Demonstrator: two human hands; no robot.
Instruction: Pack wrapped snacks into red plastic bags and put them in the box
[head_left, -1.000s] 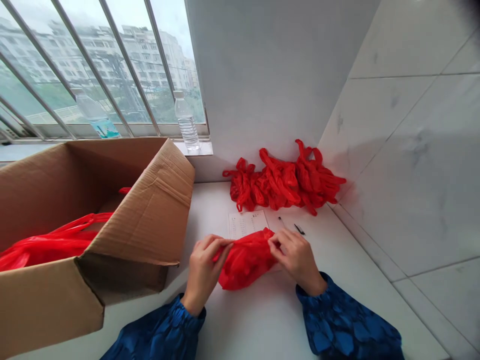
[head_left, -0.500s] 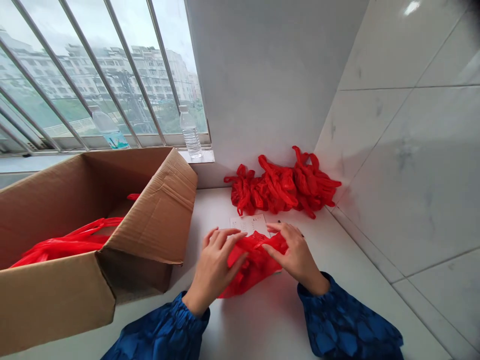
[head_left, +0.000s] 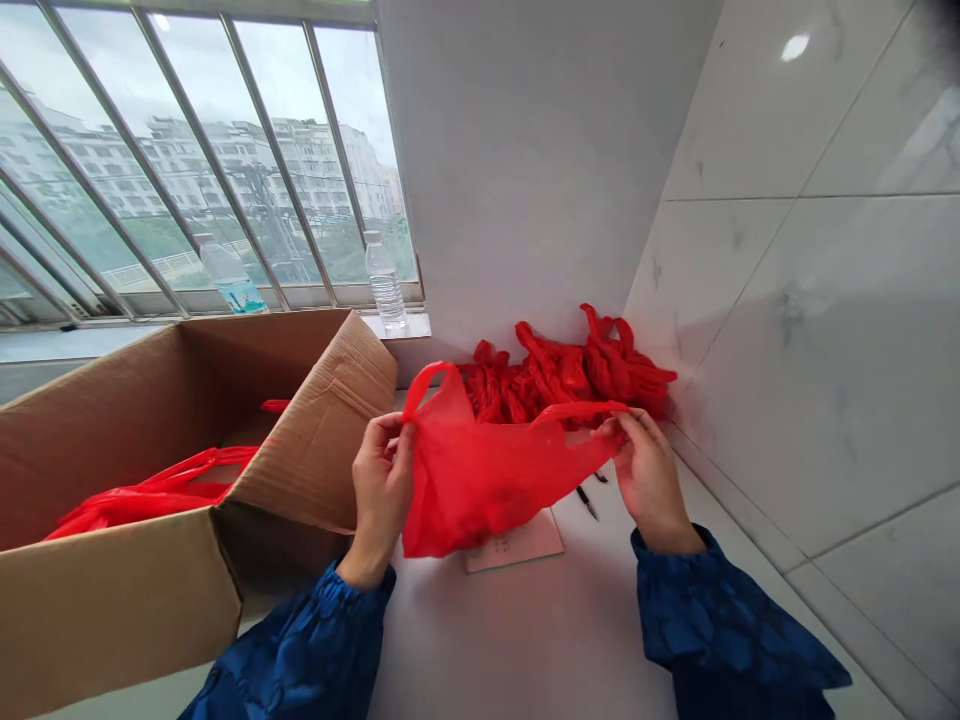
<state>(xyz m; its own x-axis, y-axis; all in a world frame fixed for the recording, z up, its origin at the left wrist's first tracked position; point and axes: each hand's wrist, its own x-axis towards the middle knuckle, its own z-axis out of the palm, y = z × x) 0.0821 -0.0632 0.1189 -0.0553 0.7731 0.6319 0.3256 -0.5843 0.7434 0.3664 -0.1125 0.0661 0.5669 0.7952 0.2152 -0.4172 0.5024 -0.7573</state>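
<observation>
A thin red plastic carrier bag (head_left: 480, 480) hangs spread open between my hands, above the white counter (head_left: 510, 640). My left hand (head_left: 382, 495) pinches one looped handle, and my right hand (head_left: 649, 475) grips the other handle. Behind the bag lies a heap of knotted red bags (head_left: 570, 370), partly hidden by it. Under the bag's lower edge is a sheet of paper (head_left: 517, 540), and a black pen (head_left: 587, 502) lies to its right.
To my left stands an open cardboard box (head_left: 300, 430) holding red bags (head_left: 150, 485). Water bottles (head_left: 385, 282) (head_left: 231, 275) stand by the barred window (head_left: 225, 150). A marble-tiled wall (head_left: 787, 350) closes off the counter on the right.
The red bag has been lifted off the counter and pulled open by its handles, my hands moving up and apart. The paper now lies mostly under it, and the view has tilted slightly.
</observation>
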